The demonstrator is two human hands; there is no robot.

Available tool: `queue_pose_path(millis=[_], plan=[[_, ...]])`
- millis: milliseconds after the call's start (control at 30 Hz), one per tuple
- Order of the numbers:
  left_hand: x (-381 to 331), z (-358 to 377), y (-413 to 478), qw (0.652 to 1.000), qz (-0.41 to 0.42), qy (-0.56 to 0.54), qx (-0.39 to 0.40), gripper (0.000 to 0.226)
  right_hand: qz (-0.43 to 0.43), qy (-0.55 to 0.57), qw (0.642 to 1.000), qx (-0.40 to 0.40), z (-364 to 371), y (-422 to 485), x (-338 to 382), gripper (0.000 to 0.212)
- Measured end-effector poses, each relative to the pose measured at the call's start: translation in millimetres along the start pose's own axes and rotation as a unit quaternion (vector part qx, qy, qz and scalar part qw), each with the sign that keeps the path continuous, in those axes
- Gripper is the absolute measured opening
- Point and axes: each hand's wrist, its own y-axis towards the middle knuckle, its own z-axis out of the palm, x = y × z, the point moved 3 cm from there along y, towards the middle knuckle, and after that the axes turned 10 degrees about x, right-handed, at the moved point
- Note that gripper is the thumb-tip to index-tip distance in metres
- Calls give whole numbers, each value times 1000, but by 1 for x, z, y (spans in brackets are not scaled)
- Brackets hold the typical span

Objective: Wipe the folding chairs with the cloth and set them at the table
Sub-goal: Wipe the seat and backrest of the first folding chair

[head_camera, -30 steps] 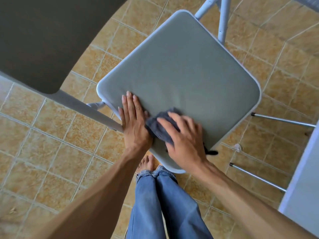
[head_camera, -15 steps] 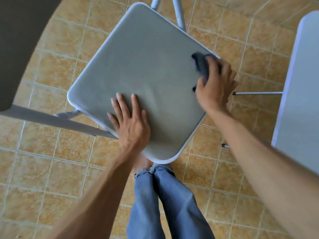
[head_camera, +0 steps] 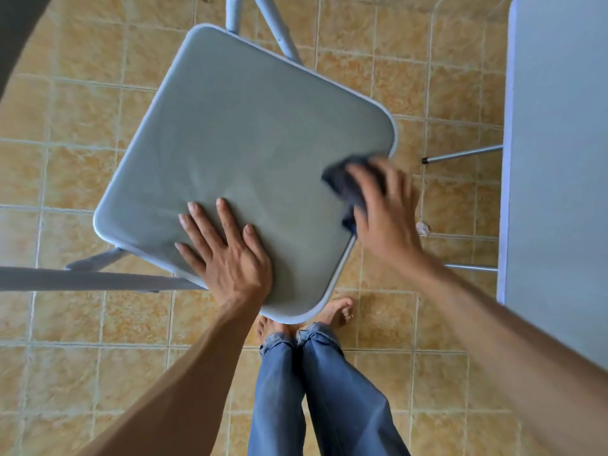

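Two bare hands, yours, work on a grey folding chair seat (head_camera: 246, 143), seen from above over tan floor tiles (head_camera: 65, 159). Your left hand (head_camera: 230, 258) lies flat and open, fingers spread, pressing the seat near its near left edge. Your right hand (head_camera: 385, 218), blurred, covers a bunched dark cloth (head_camera: 345, 185) at the seat's right edge; I cannot tell whether its fingers grip it or only press it. A white table (head_camera: 559, 159) runs along the right.

Chair seat (head_camera: 237, 149): smooth matt grey padding, pale rim. Chair legs (head_camera: 276, 31): painted metal tube. Cloth (head_camera: 345, 185): dark soft fabric. Floor (head_camera: 82, 143): glazed mottled tile. Surface (head_camera: 556, 159): matt white.
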Motion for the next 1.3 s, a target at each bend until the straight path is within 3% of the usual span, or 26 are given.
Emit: queue_pose_path(millis=[133, 233, 367, 467, 533, 633, 867, 1000, 1167, 1300], plan=[[0, 2, 0, 1000, -3, 5, -10, 61, 163, 58, 981, -91, -21, 87, -37, 55], [0, 0, 0, 1000, -3, 6, -12, 61, 281, 108, 946, -117, -15, 88, -32, 56], [-4, 0, -2, 1000, -5, 5, -6, 60, 238, 143, 951, -136, 16, -17, 28, 60], [-10, -6, 1, 999, -15, -31, 1, 61, 240, 167, 955, -45, 51, -114, 80, 61], [-26, -9, 1, 998, 42, -48, 0, 59, 228, 165, 959, -16, 61, -141, 92, 62], [-59, 2, -7, 985, 169, -9, -7, 54, 204, 176, 963, -23, 56, -117, 69, 60], [-60, 15, -10, 986, 160, 7, -35, 52, 185, 167, 958, -141, 11, 28, -18, 51], [-63, 16, -11, 987, 159, 13, -33, 52, 204, 211, 944, -151, -4, 75, -47, 53], [-62, 16, -11, 987, 159, 16, -33, 53, 194, 235, 937, -174, 24, -7, 0, 54], [-60, 18, -7, 986, 162, 16, -28, 52, 223, 254, 937, -95, 60, -118, 69, 56]])
